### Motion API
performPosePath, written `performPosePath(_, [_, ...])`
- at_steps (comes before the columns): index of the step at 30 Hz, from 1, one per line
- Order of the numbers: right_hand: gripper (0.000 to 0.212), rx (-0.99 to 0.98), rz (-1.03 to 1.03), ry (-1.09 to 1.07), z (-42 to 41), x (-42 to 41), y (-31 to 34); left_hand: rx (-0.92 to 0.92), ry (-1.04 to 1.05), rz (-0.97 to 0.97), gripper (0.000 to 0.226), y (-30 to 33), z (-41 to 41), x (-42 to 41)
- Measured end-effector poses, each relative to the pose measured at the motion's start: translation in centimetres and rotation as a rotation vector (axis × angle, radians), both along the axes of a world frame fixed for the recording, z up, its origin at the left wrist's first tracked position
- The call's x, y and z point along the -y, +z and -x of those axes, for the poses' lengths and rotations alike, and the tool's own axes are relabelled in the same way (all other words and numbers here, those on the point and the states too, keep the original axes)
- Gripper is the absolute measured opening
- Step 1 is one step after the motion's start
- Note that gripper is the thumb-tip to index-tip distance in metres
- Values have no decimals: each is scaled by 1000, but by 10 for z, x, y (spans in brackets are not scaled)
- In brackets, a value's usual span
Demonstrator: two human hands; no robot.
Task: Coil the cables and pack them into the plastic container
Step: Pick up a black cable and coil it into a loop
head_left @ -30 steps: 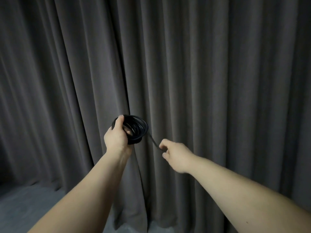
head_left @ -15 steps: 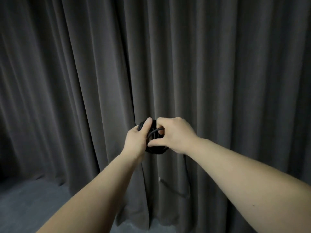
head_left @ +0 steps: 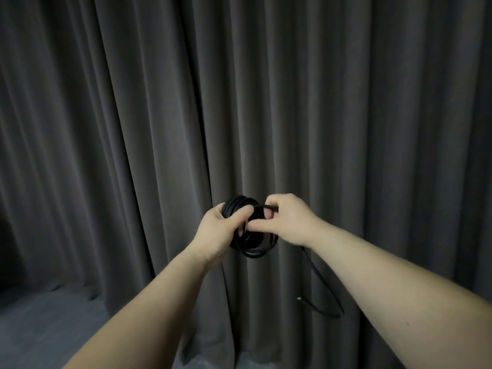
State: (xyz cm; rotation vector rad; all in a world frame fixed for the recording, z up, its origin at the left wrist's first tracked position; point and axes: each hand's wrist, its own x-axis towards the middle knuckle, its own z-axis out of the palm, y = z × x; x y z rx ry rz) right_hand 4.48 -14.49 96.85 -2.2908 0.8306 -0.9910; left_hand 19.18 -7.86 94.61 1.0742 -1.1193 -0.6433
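My left hand clamps the black rubber cable coil steady at centre frame; my right hand pinches its free strand, tail dangling toward five o'clock, ready for another loop

We face a dark grey curtain that fills almost the whole view and hangs in deep vertical folds from the top edge down to the floor. We see a grey floor at lower left, where the curtain hem meets it. Lighting is dim and even; the far left corner falls into shadow.
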Motion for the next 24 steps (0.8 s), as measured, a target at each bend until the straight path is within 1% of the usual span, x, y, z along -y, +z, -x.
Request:
performPosePath(2, [16, 110, -114, 106, 4, 6, -1, 32, 63, 4, 19, -2, -7, 2])
performPosePath(3, [9, 152, -157, 128, 5, 9, -1, 40, 66, 2, 18, -3, -8, 2])
performPosePath(4, [7, 183, -167, 131, 6, 11, -1, 48, 56, 1, 15, -4, -9, 1])
performPosePath(7, [11, 228, -101, 95, 1, 14, 0, 82, -15, -9, 8, -7, -3, 0])
performPosePath(8, [11, 236, -84, 78, -2, 14, 0, 84, -46, -13, 10, -8, 0, 1])
performPosePath(10, [12, 238, -43, 10, -6, 15, -2, 57, -106, -21, 16, -8, 4, 2])
performPosePath(13, [18, 271, 26, -71, -6, 14, -9, -29, -149, -2, 8, -7, 8, 4])
performPosePath(14, [18, 291, 40, -73, -6, 13, -12, -53, -153, 5, 10, -6, 9, 4])
performPosePath(16, [16, 329, 64, -72, -7, 11, -15, -84, -150, 19, 21, -5, 10, 3])
performPosePath(17, [14, 354, 77, -78, -7, 11, -17, -100, -147, 26, 22, -4, 11, 2])
performPosePath(20, [12, 389, 97, -109, -2, 14, -20, -160, -113, 42, 13, -3, 10, 2])
performPosePath(24, [12, 321, 127, -126, -1, 18, -22, -183, -97, 60, 8, -3, 8, 4])
